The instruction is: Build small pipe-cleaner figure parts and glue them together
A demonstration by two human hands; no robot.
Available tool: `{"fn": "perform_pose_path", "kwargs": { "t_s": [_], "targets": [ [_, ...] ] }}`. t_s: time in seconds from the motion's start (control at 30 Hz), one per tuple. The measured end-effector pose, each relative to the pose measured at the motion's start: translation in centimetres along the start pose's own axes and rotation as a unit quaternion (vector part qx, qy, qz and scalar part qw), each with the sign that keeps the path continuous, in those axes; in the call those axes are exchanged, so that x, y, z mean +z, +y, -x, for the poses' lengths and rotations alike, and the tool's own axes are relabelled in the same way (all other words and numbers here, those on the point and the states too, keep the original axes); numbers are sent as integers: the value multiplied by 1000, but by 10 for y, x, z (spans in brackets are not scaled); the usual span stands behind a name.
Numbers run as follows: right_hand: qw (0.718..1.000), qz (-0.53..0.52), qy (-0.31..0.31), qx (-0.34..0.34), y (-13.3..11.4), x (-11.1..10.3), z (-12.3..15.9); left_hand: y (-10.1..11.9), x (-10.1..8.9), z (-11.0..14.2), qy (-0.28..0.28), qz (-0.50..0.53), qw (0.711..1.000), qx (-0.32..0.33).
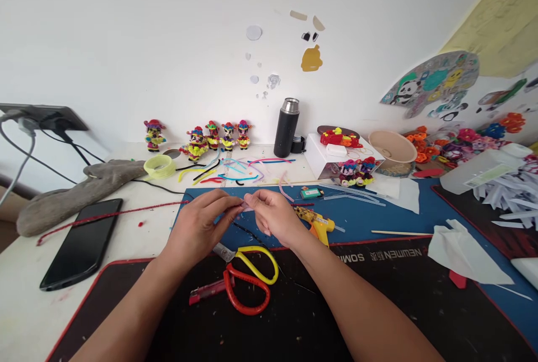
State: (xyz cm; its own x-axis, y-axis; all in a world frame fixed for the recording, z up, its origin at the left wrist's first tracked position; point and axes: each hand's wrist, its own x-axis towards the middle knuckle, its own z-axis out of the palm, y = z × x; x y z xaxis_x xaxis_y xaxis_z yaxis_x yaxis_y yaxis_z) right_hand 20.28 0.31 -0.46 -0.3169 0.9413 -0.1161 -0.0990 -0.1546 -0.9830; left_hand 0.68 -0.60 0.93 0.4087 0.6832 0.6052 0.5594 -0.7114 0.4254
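Observation:
My left hand (205, 219) and my right hand (273, 217) meet above the blue mat, their fingertips pinched together. Between them is a small pale, pinkish strip (246, 205), mostly hidden by the fingers, so its kind is unclear. Below the hands lie scissors (229, 268) with one yellow and one red handle, the blades partly covered by my left hand. A red translucent stick-like item (207, 293) rests beside them. Just beyond my right wrist is a yellow glue gun (323, 227). A long dark-red fuzzy stem (113, 214) stretches leftward from behind my left hand.
A black phone (84, 244) and driftwood (84, 188) lie at left. Several small figurines (213, 137), loose colored stems (241, 168) and a black thermos (287, 129) stand along the wall. To the right are a white box (321, 163), a bowl (393, 146) and tissue (462, 250).

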Motion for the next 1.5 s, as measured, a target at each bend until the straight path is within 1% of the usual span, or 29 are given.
{"fn": "perform_pose_path", "kwargs": {
  "t_s": [0.3, 0.4, 0.77, 0.87, 1.03, 1.17, 1.3, 1.4, 1.5],
  "targets": [
    [999, -36, 10, 11, 2, 1, -2, -6, 4, 6, 24, -113, 991, 73],
    [999, -51, 13, 12, 3, 1, -2, -6, 4, 6, 23, -107, 990, 93],
    [998, -56, 4, 10, 3, 2, -1, -2, 3, 4, -8, -101, 990, 98],
    [999, -42, 0, 1, 3, 2, -1, -1, 4, 4, 6, -60, 996, 71],
    [1000, 0, -9, -16, 1, 1, 1, 2, 5, 3, 22, 23, 999, -14],
    [998, 39, -29, -28, -1, 2, 5, 2, 3, 1, 40, 71, 992, -97],
    [994, 95, -19, -52, 0, 3, 6, 0, 3, 1, 31, 124, 978, -163],
    [992, 111, -8, -55, 2, 2, 5, 0, 4, 1, 27, 136, 974, -177],
    [992, 117, -4, -52, 5, 1, 4, -2, 4, 1, 21, 124, 978, -165]
  ]
}}
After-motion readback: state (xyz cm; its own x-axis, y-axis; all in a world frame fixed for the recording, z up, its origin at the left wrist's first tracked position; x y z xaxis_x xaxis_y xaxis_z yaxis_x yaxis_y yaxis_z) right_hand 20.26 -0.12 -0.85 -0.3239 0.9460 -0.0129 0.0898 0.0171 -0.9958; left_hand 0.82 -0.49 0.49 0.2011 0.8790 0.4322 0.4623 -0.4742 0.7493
